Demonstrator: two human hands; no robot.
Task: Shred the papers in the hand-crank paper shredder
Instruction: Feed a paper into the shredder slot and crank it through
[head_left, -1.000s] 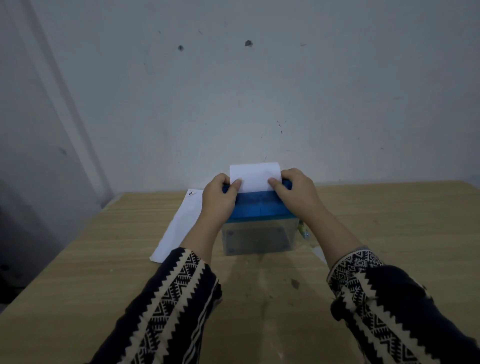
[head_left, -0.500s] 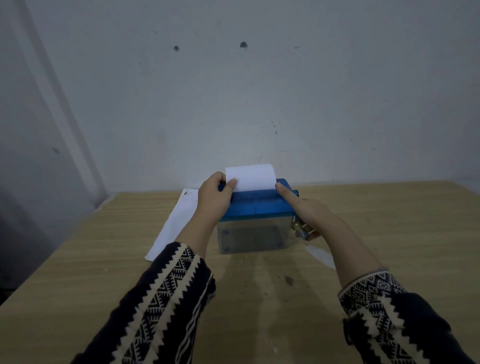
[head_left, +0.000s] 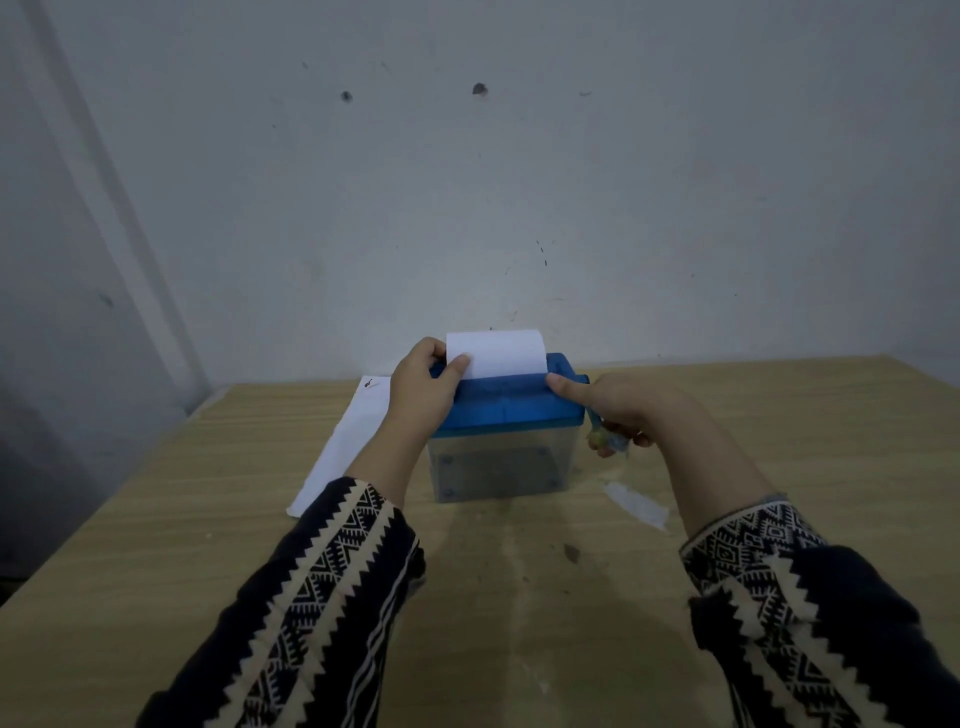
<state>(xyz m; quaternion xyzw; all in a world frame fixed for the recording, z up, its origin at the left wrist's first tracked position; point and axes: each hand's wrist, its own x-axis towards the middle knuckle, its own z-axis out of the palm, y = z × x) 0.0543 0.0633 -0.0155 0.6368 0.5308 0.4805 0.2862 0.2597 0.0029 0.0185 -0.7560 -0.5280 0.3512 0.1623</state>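
**Desk:** Where does the shredder (head_left: 506, 415) stand?

**Photographer:** On a pale wooden table (head_left: 156, 519), close to a scuffed grey wall (head_left: 519, 182). Its blue lid (head_left: 519, 402) sits on a clear bin (head_left: 498, 470).

**Desk:** And the paper?

**Photographer:** A white sheet of paper (head_left: 501, 353) stands upright in the slot on top of the shredder, its upper edge curling toward the wall. More loose papers (head_left: 348, 441) lie flat just left of the shredder, partly under the person's forearm. A small white scrap (head_left: 636, 504) lies on the table to the shredder's right, toward the near side.

**Desk:** What are the hands doing?

**Photographer:** The left hand (head_left: 421, 395) is at the shredder's left end and pinches the sheet's left edge, with the thumb on the front and the fingers curled behind. The right hand (head_left: 628, 410) is at the shredder's right end. Its forefinger reaches out straight and touches the lid beside the sheet's lower right corner. The other fingers curl round the crank handle (head_left: 605, 441) on the shredder's right side, and the hand largely hides it.

**Desk:** Anything else in the frame?

**Photographer:** Dark sleeves (head_left: 311, 597) with a cream zigzag pattern cover both forearms, nearer the camera than the shredder.
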